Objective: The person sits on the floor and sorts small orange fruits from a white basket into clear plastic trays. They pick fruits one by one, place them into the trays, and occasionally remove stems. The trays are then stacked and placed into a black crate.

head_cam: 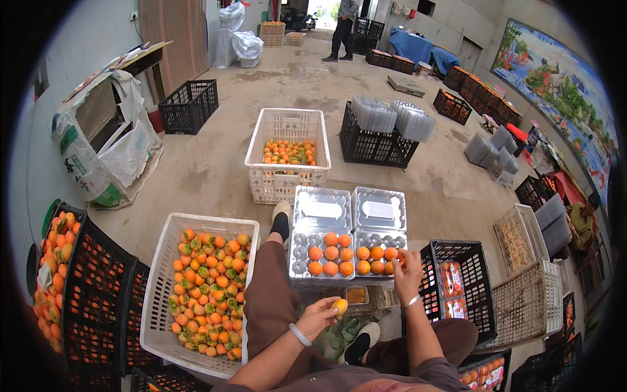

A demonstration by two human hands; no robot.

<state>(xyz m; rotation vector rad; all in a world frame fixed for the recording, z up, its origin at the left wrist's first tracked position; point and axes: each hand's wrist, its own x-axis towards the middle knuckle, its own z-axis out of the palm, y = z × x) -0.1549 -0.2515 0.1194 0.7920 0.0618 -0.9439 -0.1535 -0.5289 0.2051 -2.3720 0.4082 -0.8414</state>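
Observation:
My left hand (319, 317) holds a yellow-orange persimmon (339, 306) over the gap between my knees. My right hand (409, 277) has its fingers around an orange persimmon (402, 254) at the right side of the right clear plastic clamshell tray (379, 239); the fingers partly hide it. Two rows of persimmons (377, 267) fill the front of that tray. In the left clamshell tray (300, 240), several persimmons (331, 253) sit in the cups, with bare cups along its left side. Both lids (322, 209) are folded back, away from me.
A white plastic crate (161, 274) of loose persimmons (210, 294) stands at my left. Ahead is another white crate (288, 172), partly filled. Black crates hold packed fruit (453, 289) at right and stacked clamshells (374, 115) farther off. One person (343, 32) stands far back; another (583, 220) sits at right.

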